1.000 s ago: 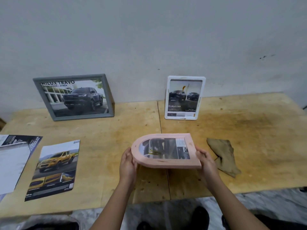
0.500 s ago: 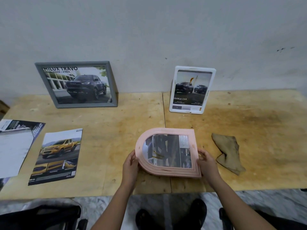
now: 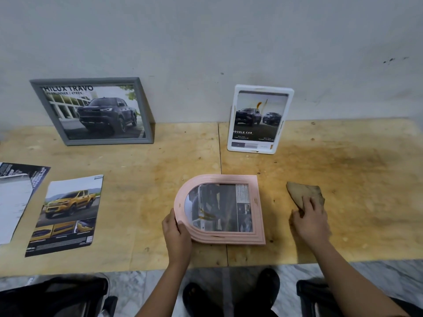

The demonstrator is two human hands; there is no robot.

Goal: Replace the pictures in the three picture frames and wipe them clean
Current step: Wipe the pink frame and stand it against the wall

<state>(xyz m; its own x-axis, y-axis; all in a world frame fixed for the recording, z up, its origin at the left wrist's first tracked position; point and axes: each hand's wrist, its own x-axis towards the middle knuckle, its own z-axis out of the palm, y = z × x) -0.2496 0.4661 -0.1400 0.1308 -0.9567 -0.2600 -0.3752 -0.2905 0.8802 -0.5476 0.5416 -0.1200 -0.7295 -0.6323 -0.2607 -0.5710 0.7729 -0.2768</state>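
The left hand point(image 3: 177, 233) grips the rounded end of the pink arched picture frame point(image 3: 220, 209), thumb point(image 3: 182, 226) curled onto the front moulding and the other fingers tucked out of sight under the edge. The frame lies glass up on the table just beyond that thumb, its straight end pointing toward the other hand. The right hand point(image 3: 311, 221) rests on the near end of the crumpled brown cloth point(image 3: 307, 193) with its fingers point(image 3: 306, 202) bent over the fabric. Whether they have closed on it I cannot tell. The frame looks light and stiff, but its glazed front is probably slick and breakable, so I would hold it by the stepped moulding at the rim, as the left hand does, and press only gently when wiping. The cloth is limp and will bunch, so it is best gathered into a pad under the fingertips. Well beyond the fingers, a white rectangular plastic frame point(image 3: 231, 124) and a grey rectangular wooden frame point(image 3: 49, 115) lean against the pale wall point(image 3: 206, 42), each showing a truck picture. Far out past the left hand's knuckles, a loose printed sheet with a yellow truck point(image 3: 66, 213) and more loose sheets point(image 3: 16, 197) lie flat on the stained plywood table point(image 3: 137, 170).
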